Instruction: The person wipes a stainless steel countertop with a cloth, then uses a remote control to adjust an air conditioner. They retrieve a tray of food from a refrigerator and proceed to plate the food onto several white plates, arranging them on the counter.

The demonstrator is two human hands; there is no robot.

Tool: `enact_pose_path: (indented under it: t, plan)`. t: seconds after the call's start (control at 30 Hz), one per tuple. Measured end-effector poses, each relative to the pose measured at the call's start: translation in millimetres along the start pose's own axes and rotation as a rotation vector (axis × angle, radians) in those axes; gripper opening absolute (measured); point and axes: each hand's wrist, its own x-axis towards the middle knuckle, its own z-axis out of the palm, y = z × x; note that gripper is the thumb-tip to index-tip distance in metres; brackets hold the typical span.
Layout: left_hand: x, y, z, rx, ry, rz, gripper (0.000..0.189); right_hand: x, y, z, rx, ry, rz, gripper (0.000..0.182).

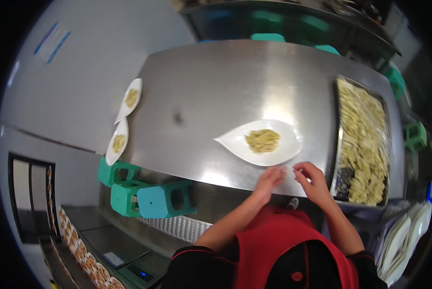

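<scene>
A white teardrop-shaped plate [234, 141] lies before me on the steel table, its point towards the left. On it sits a small mound of pale yellow-green shredded food [262, 141]. Just below the plate's near rim is my left hand [270, 182], blurred, with nothing visible in it. My right hand [312, 180] is beside it, thumb and fingers curled with a gap between them, and I see no object held. To its right stands a deep metal tray [339, 144] filled with the same kind of food [364, 141], partly under clear plastic film. The tray's dark bottom shows at the near left corner.
Two similar plates [134, 86] [111, 155] with small portions sit at the left edge of the steel table [201, 94]. Plastic stools [158, 202] stand below that edge. Stacked white plates [400, 245] are at lower right. Several filled dishes [80, 249] line a surface at lower left.
</scene>
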Motion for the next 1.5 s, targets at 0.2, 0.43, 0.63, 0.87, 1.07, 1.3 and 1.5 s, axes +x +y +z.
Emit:
enact_pose_path:
  t: [0.2, 0.43, 0.63, 0.87, 1.07, 1.3, 1.5]
  plan:
    - [-23, 81, -13, 0.697, 0.2, 0.394, 0.03, 10, 3, 12, 0.024, -0.051, 0.062, 0.011]
    - [0, 131, -95, 1.022, 0.559, 0.513, 0.04, 31, 17, 15, 0.158, -0.125, 0.095, 0.012]
    - [4, 139, -91, 0.395, 0.224, 0.062, 0.033, 63, 9, 17, 0.202, -0.203, 0.085, 0.013]
    - [27, 119, -87, 0.028, 0.299, 0.068, 0.034, 94, -7, 39, 0.18, -0.295, 0.08, 0.013]
    - [50, 192, -118, -0.002, 0.413, 0.121, 0.031, 132, -33, 78, 0.142, -0.295, 0.053, 0.013]
    - [102, 371, -242, -0.078, 0.501, 0.285, 0.027, 210, -53, 193, 0.229, -0.335, 0.106, 0.014]
    - [152, 503, -311, -0.163, 0.545, 0.351, 0.028, 321, -86, 287, 0.263, -0.409, 0.162, 0.018]
